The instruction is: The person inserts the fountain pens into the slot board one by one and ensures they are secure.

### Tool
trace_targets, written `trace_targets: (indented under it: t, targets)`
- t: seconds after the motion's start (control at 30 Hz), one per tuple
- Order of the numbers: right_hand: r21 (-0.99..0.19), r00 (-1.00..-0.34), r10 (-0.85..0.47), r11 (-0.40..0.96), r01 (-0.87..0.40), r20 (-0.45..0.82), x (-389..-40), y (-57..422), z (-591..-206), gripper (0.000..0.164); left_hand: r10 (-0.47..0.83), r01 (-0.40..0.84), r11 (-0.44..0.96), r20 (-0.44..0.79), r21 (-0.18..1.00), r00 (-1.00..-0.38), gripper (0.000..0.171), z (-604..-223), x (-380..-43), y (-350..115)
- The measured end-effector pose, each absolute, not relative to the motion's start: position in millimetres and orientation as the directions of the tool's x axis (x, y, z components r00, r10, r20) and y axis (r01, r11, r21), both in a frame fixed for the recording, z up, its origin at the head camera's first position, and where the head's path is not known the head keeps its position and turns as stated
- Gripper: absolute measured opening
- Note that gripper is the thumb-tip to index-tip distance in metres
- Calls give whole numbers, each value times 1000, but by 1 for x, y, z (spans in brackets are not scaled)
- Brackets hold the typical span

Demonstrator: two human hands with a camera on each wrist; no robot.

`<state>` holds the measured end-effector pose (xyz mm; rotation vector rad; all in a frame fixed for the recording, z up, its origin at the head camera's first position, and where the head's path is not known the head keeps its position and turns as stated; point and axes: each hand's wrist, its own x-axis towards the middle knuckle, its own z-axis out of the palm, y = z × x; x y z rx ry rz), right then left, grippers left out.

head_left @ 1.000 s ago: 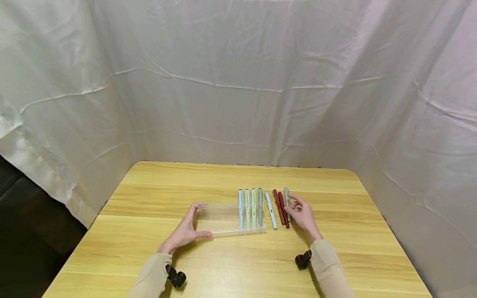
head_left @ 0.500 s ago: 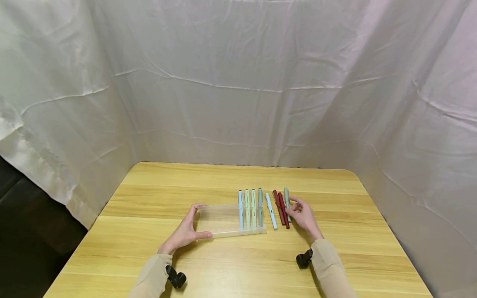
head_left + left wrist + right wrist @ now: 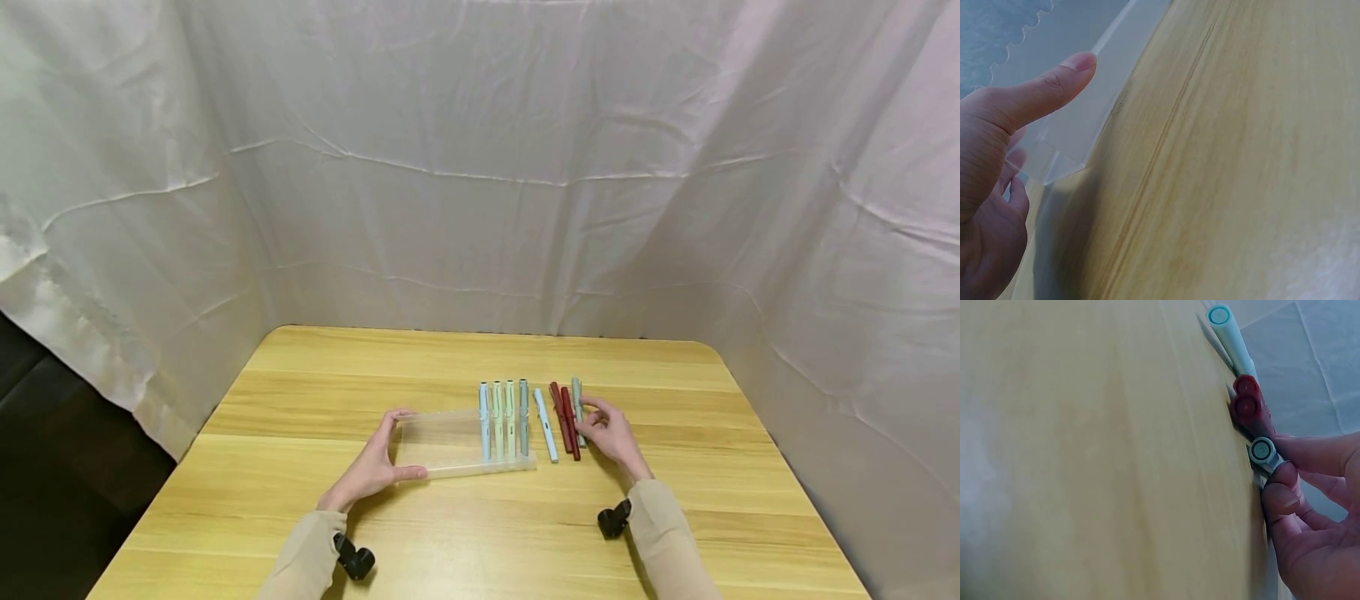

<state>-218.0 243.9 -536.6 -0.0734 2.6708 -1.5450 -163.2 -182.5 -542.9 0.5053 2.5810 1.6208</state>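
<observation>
My left hand (image 3: 375,462) grips the left end of a clear plastic pen tray (image 3: 438,440), its thumb on the near edge. The left wrist view shows the tray's wall (image 3: 1079,125) under the thumb, and a scalloped edge. Upright in the tray's right part stand a light blue pen (image 3: 484,425), two pale green pens (image 3: 511,425) and a grey-teal pen (image 3: 524,425). To the right, my right hand (image 3: 611,435) pinches a grey-green pen (image 3: 1262,450) between thumb and fingers. That pen lies on the table beside two dark red pens (image 3: 1247,406), partly hidden by the fingers.
A loose light blue pen (image 3: 546,425) lies between the tray and the red pens. The wooden table (image 3: 480,533) has pale curtains (image 3: 480,233) behind it and at both sides. Each sleeve carries a small black camera (image 3: 355,560).
My right hand has shifted very slightly around the grey-green pen, and the nearer red pen's lower end has moved a touch left. My left hand and the tray stay put.
</observation>
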Motion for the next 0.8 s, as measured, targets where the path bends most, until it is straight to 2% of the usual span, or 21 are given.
trace_targets:
  t: [0.4, 0.63, 0.8]
  targets:
    - [-886, -994, -106, 463, -31, -20, -218, 246, -538, 54, 295, 233, 404, 115, 885, -949, 94, -542, -163, -182]
    - [-923, -975, -220, 379, -74, -13, -211, 252, -535, 67, 294, 232, 407, 114, 884, -949, 94, -542, -163, -182]
    - [-914, -966, -257, 398, -78, -29, -209, 254, -533, 70, 295, 233, 407, 114, 884, -949, 93, -542, -163, -182]
